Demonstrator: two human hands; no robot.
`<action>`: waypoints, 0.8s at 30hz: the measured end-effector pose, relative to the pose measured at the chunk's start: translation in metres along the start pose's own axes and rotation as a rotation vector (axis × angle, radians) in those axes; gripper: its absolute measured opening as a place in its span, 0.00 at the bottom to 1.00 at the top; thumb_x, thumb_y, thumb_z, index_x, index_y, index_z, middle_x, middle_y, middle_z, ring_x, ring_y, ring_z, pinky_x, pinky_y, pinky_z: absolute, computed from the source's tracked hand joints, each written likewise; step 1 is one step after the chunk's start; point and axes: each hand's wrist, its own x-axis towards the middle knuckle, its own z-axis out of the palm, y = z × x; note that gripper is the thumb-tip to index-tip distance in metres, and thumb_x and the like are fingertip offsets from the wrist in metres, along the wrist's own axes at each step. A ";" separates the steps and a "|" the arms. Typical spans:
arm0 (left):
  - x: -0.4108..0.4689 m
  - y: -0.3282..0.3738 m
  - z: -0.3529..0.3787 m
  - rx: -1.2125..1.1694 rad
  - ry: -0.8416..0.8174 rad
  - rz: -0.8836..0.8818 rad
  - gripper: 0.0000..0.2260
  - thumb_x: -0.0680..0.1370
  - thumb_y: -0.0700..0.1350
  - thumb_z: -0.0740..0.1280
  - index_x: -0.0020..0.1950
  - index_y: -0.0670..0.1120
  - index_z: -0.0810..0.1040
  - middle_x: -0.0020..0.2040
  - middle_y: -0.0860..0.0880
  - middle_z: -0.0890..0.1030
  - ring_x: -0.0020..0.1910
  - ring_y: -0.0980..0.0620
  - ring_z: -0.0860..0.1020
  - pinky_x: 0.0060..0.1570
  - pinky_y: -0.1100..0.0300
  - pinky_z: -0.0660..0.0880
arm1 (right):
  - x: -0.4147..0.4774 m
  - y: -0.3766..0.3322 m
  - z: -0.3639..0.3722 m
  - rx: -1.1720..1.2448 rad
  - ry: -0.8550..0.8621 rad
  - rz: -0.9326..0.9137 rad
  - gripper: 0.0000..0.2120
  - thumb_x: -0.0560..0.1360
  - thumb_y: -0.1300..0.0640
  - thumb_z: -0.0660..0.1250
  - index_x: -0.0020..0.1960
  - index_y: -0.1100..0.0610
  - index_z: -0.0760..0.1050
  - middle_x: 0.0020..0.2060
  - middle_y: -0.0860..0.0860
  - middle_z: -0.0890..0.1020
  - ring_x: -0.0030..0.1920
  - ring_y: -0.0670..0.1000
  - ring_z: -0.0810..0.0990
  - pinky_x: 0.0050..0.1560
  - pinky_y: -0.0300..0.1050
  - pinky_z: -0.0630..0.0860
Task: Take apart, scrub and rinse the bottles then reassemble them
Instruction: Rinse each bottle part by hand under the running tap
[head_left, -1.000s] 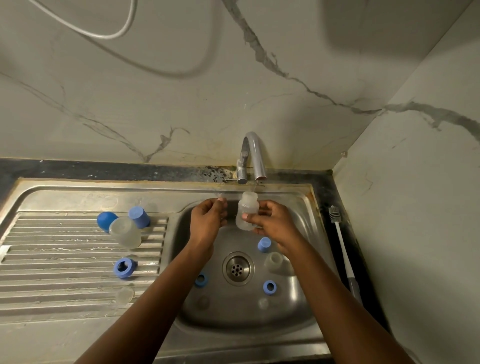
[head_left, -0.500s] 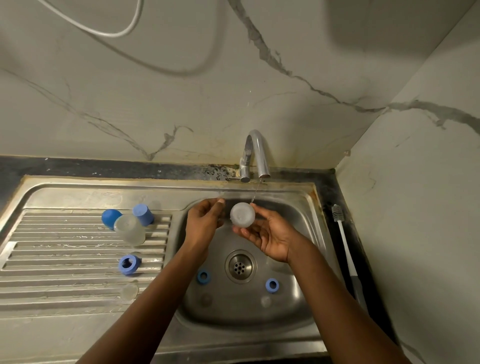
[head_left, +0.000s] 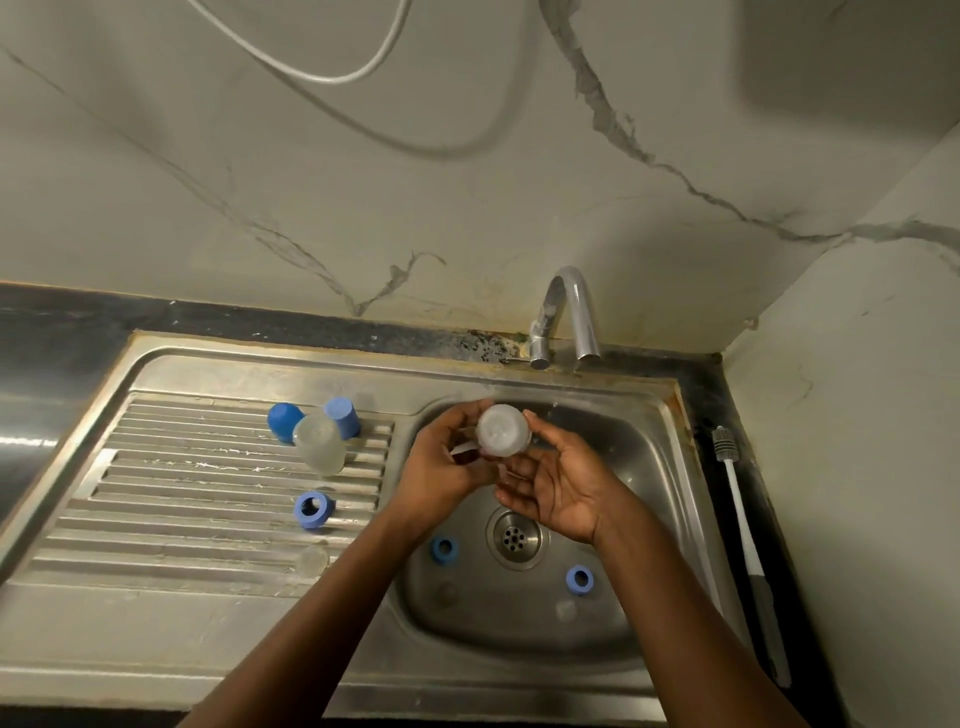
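Fingers of left hand wrapped round the small clear bottle. It's over the sink basin, just left of the tap spout, tipped with its base toward camera. Looks like the rinse/drain step. Suggest: mouth down until drained, rotate under the stream, grip firm since wet plastic slips. Right hand is palm up just beneath, fingers straight, tips touching the bottle's side, gripping nothing. Both forearms reach in from the bottom edge. Can't tell if water's running.
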 end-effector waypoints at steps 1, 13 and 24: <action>-0.004 0.000 -0.004 0.033 0.021 0.017 0.30 0.71 0.34 0.81 0.70 0.50 0.79 0.62 0.52 0.85 0.64 0.51 0.83 0.62 0.53 0.82 | 0.000 0.003 0.005 -0.022 -0.002 0.003 0.31 0.77 0.37 0.69 0.68 0.61 0.80 0.55 0.57 0.86 0.51 0.54 0.85 0.57 0.54 0.82; -0.061 0.013 -0.091 0.024 0.322 0.045 0.25 0.72 0.39 0.83 0.66 0.52 0.82 0.59 0.54 0.87 0.61 0.50 0.85 0.60 0.50 0.83 | 0.008 0.036 0.089 -0.307 -0.131 0.086 0.32 0.81 0.34 0.61 0.68 0.59 0.80 0.62 0.58 0.85 0.61 0.57 0.84 0.52 0.49 0.81; -0.105 0.009 -0.169 0.044 0.539 -0.009 0.22 0.71 0.41 0.83 0.63 0.49 0.83 0.57 0.52 0.87 0.59 0.51 0.85 0.58 0.53 0.83 | 0.034 0.060 0.150 -0.423 -0.194 0.145 0.22 0.82 0.43 0.67 0.63 0.60 0.80 0.55 0.58 0.87 0.50 0.54 0.87 0.44 0.47 0.84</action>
